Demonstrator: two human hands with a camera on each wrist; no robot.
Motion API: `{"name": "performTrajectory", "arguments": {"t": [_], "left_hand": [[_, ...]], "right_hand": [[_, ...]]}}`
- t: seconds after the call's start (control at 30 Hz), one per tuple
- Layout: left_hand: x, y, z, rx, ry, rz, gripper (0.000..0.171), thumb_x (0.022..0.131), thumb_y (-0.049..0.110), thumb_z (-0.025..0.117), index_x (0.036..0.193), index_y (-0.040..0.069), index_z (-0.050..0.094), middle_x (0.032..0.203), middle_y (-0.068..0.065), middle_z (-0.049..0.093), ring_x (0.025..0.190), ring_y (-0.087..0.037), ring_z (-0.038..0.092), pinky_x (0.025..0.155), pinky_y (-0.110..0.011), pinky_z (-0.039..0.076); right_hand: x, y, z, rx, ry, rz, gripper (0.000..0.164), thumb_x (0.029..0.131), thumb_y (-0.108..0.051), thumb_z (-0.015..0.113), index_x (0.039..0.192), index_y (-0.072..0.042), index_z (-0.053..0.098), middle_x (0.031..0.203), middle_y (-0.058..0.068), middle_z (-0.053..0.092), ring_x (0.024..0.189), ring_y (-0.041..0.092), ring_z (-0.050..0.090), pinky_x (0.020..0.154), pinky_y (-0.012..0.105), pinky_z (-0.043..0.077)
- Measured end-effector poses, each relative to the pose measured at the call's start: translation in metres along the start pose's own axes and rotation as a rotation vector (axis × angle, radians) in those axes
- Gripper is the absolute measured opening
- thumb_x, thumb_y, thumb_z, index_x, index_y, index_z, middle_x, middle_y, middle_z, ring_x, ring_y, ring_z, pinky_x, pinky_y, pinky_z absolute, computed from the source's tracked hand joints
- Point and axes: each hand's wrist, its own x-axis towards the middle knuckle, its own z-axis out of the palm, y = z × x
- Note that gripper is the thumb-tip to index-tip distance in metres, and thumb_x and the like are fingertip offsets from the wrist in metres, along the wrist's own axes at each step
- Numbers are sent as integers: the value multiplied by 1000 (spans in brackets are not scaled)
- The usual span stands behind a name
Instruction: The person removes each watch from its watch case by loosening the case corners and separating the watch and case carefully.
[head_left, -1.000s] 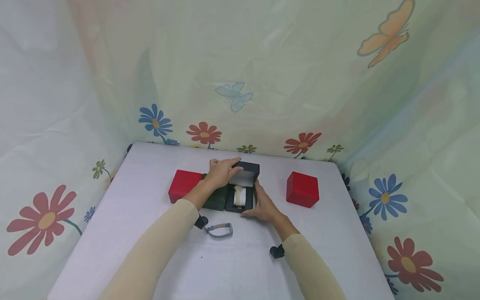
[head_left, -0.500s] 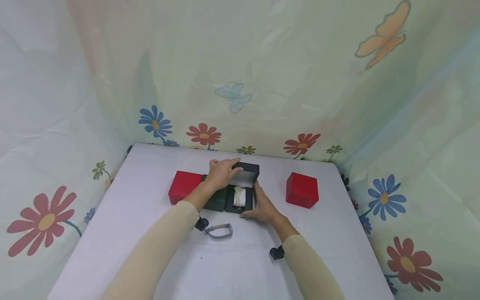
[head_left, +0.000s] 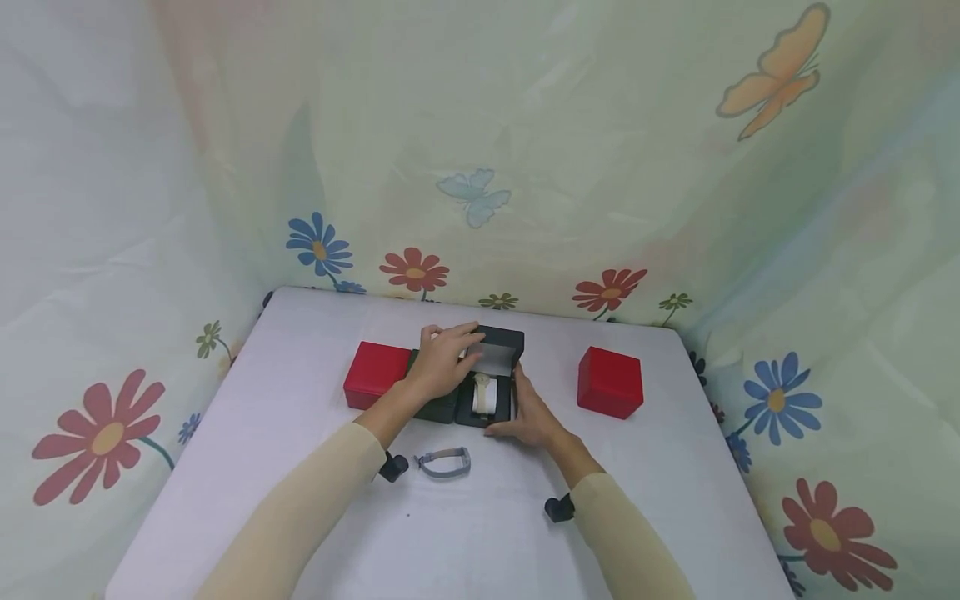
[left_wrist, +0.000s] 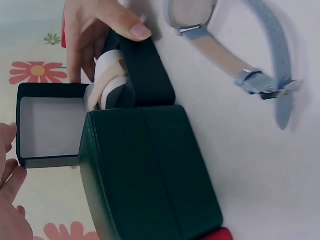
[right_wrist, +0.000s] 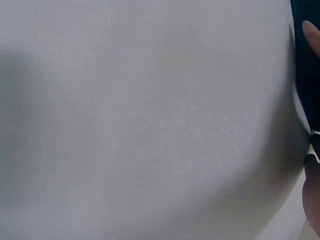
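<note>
A dark watch box [head_left: 501, 337] stands with its lid raised, showing a pale lining. Inside it, a cream-strapped watch [head_left: 481, 396] sits round a white cushion. My left hand [head_left: 438, 364] holds the lid's left edge, fingers over the top and thumb lower down. With thumb at the front and fingers along the right side, my right hand [head_left: 531, 417] grips the box's base. In the left wrist view, the right thumb presses the front of the base. The right wrist view mostly shows white cloth, with fingertips [right_wrist: 313, 32] on the dark box at its edge.
A closed dark green box [left_wrist: 145, 170] stands against the watch box's left side, beside a red box [head_left: 375, 371]. Another red box [head_left: 611, 383] is at the right. A grey-blue strapped watch [head_left: 446, 474] lies in front on the white table [head_left: 495, 533]. Flowered cloth hangs behind.
Both hands stay on the watch box, and its lid remains raised. The head view has shifted very slightly; the boxes and the loose watch have not visibly moved.
</note>
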Motion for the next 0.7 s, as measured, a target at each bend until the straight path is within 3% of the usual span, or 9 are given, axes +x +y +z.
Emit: {"name": "performTrajectory", "arguments": {"t": [0.2,0.37,0.5,0.7], "left_hand": [[-12,0,2,-22,8,22,41,100,24,71,140,16,67,156,-6,55,141,-22,56,108,-57,33],[-20,0,4,-32,17,20,42,99,23,72,140,18,67,158,-5,53,142,-20,55,109,-57,32],[-26,0,5,-59,16,16,42,99,22,72,140,16,67,159,-5,52,143,-20,54,110,-58,32],[-33,1,5,-94,19,31,41,99,23,72,140,14,67,160,-7,50,141,-20,56,111,-59,32]], "right_hand": [[-5,0,0,-16,-19,10,141,73,-54,92,168,-15,-5,174,15,16,161,33,20,128,53,23],[-11,2,0,-110,55,-20,110,86,-57,80,164,-2,25,166,18,34,155,36,34,124,54,33],[-14,0,0,-157,140,-72,81,93,-46,77,155,-3,45,156,15,47,148,33,44,121,52,38],[-14,-11,-1,-145,197,-133,66,94,-36,77,149,-7,54,151,13,53,144,33,48,120,53,39]]}}
